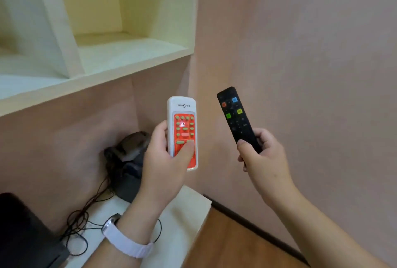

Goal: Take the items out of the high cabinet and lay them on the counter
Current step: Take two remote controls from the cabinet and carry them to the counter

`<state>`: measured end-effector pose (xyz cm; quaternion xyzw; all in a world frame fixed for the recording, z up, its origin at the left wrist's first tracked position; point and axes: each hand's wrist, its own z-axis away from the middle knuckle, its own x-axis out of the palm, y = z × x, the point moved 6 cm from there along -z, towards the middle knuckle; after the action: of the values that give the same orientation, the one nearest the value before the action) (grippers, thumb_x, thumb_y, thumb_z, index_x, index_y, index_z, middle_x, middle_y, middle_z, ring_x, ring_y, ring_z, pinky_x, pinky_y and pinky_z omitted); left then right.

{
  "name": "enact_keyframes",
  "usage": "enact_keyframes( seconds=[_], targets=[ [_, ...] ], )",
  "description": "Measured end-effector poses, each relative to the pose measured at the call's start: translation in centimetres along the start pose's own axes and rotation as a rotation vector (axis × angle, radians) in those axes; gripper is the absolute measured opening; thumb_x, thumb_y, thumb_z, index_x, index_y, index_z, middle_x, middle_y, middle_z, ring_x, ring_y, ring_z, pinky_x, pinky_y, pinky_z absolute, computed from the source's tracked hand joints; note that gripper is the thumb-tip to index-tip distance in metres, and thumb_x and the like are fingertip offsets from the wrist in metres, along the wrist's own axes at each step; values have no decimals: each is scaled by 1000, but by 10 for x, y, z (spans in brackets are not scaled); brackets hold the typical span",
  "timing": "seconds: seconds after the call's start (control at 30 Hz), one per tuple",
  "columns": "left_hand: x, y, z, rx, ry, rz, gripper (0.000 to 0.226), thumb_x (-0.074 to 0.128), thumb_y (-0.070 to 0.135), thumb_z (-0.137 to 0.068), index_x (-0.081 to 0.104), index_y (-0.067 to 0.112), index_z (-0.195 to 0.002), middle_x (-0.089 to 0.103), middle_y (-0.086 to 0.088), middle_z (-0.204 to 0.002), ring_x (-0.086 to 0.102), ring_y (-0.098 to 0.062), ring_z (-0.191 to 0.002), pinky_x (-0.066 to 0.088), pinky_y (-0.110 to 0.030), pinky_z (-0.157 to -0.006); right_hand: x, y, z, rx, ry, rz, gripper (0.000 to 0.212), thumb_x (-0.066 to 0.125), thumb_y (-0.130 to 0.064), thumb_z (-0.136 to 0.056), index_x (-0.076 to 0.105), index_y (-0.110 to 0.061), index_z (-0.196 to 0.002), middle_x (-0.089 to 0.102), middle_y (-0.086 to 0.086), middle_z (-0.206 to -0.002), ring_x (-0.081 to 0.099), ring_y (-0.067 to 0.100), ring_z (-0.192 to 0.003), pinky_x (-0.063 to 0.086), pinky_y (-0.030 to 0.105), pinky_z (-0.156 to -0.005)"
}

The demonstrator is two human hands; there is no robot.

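Pink walls, cream cabinet [133, 53] up left. Left hand [165, 160] grips a white remote [182, 117], right hand [262, 156] a black remote [234, 113] — both above the counter [184, 220]. Light, rigid plastic — held low.

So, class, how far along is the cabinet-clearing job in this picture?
Done: both items are out of the cabinet. In hand: the left hand grips the white remote, the right hand the black remote. Left: laying both on the counter below.
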<state>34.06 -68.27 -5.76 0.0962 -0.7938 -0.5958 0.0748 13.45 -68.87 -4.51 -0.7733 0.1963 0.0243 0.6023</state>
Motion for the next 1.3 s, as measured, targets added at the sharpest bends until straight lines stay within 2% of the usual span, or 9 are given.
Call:
enact_keyframes(
  seconds=[0.1,0.23,0.37,0.5,0.7,0.83,1.07,1.2,1.3],
  targets=[
    [26,-3,18,-20,-51,12,39,68,21,-88,53,37,-120,66,19,-106,66,-3,-97,57,-24,-76,-34,11,23,27,65,24,13,61,-11,-87,63,-24,-86,61,4,-68,55,17,-62,46,38,-57],
    [68,4,54,-23,-153,18,33,68,26,-88,50,50,-101,63,29,-97,62,7,-94,52,-11,-63,-87,17,57,59,155,28,14,61,-10,-88,63,-23,-86,59,0,-64,53,15,-58,45,37,-56],
    [103,20,106,-24,-252,55,38,68,24,-88,47,46,-112,61,26,-102,59,12,-94,49,-6,-62,-142,18,101,68,232,22,15,60,-7,-89,62,-21,-87,58,-3,-60,50,11,-52,43,28,-53],
    [136,42,168,19,-332,81,43,69,20,-87,48,44,-116,64,27,-101,62,6,-96,52,-10,-68,-202,24,160,85,300,5,15,60,-6,-90,63,-21,-88,58,-4,-59,51,11,-54,43,29,-54],
    [194,84,291,49,-544,110,40,67,17,-89,49,44,-112,62,32,-99,61,8,-95,50,-7,-64,-306,36,277,150,450,-9,13,60,-9,-90,63,-21,-89,57,0,-66,51,16,-61,44,38,-57],
    [237,100,371,30,-679,155,37,66,11,-89,53,40,-108,66,26,-96,65,2,-91,52,-12,-66,-371,44,366,206,601,24,14,60,-11,-91,62,-25,-88,58,-9,-64,52,12,-60,46,35,-57],
    [315,131,499,-24,-942,266,40,65,6,-88,56,39,-107,70,20,-94,68,-4,-89,54,-19,-64,-468,43,514,334,848,141,9,62,-15,-91,61,-24,-89,63,16,-78,50,10,-57,42,25,-50],
    [357,146,570,-37,-1133,290,40,64,3,-88,58,37,-107,71,15,-92,69,-6,-85,54,-19,-59,-512,36,587,376,1027,195,9,62,-16,-89,60,-24,-87,64,12,-75,52,13,-59,43,32,-55],
    [384,151,608,-41,-1237,308,40,64,3,-88,57,38,-105,70,14,-91,68,-6,-85,53,-17,-59,-533,34,625,411,1137,207,9,62,-16,-88,60,-25,-86,63,8,-71,51,12,-57,41,26,-53]
  ],
)
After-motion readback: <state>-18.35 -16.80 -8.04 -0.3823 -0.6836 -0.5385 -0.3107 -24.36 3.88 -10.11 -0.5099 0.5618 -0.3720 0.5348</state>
